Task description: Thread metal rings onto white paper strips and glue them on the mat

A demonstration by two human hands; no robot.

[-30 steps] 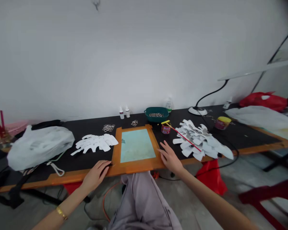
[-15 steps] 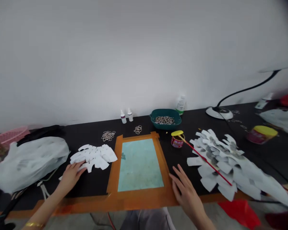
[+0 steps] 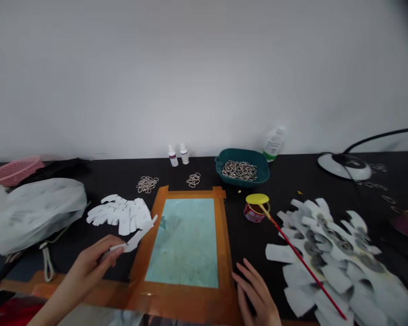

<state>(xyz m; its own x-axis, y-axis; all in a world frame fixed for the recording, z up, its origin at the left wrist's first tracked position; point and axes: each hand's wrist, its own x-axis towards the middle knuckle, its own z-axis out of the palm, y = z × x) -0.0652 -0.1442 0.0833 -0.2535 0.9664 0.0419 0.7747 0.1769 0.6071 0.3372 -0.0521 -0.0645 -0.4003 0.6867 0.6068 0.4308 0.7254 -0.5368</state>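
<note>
Right now, at the far left of the counter (image 3: 104,181), a pink basket (image 3: 15,172) sits by the back edge, with a puffed white bag (image 3: 37,210) in front of it. A cord loop (image 3: 47,265) lies near the front edge. Your left hand (image 3: 100,260) has thumb and fingers pinched together on a white strip (image 3: 136,241); its free end reaches over the left side of the orange tape border (image 3: 226,244), just in front of the white pile (image 3: 120,213). Behind that pile lies a cluster of metal rings (image 3: 147,184), and two small bottles (image 3: 178,155) stand at the back edge, with more rings (image 3: 193,180) in front. The border frames a pale blue sheet (image 3: 187,244) and runs to the front edge. To its right, a green basin (image 3: 242,182) holds rings near the back edge. Your right hand (image 3: 258,296) is near the front edge, fingers extended and holding nothing, fingertips at the border's right side. Beyond it, a yellow-topped red stick (image 3: 302,261) slants from the small tin (image 3: 255,214) across the grey-stained white pieces (image 3: 336,276). A clear bottle (image 3: 274,145) and a lamp base (image 3: 344,166) stand toward the back edge.
</note>
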